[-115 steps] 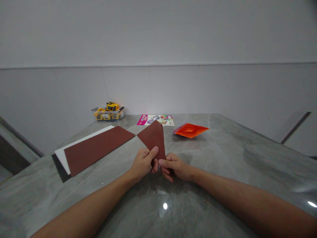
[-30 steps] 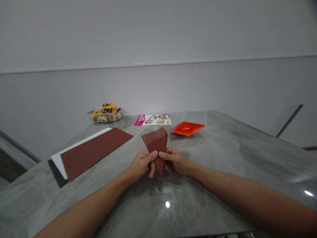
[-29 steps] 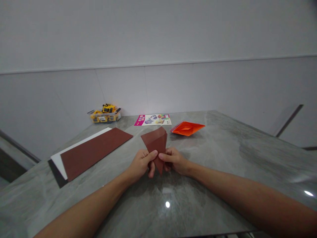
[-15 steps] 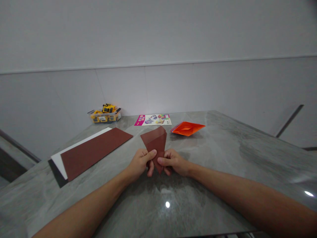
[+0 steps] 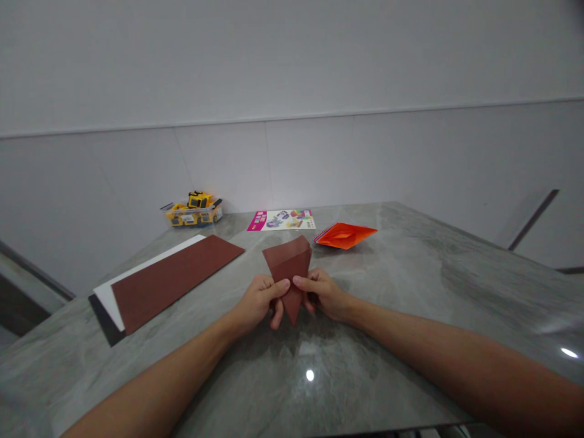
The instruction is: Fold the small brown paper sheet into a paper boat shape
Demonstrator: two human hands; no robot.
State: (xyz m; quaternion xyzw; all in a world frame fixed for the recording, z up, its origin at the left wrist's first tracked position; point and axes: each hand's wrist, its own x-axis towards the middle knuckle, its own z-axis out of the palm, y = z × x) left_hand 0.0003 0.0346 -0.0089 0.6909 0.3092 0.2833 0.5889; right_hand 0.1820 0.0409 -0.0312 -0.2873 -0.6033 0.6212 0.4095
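A folded brown paper (image 5: 288,263) stands point-down just above the grey marble table (image 5: 410,292), its wide end up and away from me. My left hand (image 5: 258,301) pinches its left edge between thumb and fingers. My right hand (image 5: 322,294) pinches the right edge, thumb on the front face. The two thumbs nearly meet across the paper's middle. The lower tip of the paper pokes out below my fingers.
A flat brown sheet (image 5: 173,277) lies on white and black sheets at the left. An orange folded paper (image 5: 345,235) on a stack of colored sheets, a colorful instruction leaflet (image 5: 281,219) and a yellow toy truck (image 5: 195,208) sit near the wall.
The brown paper went from a taller folded shape to a shorter, point-down one. Over the last second my thumbs shifted slightly on it; the hands stayed in place.
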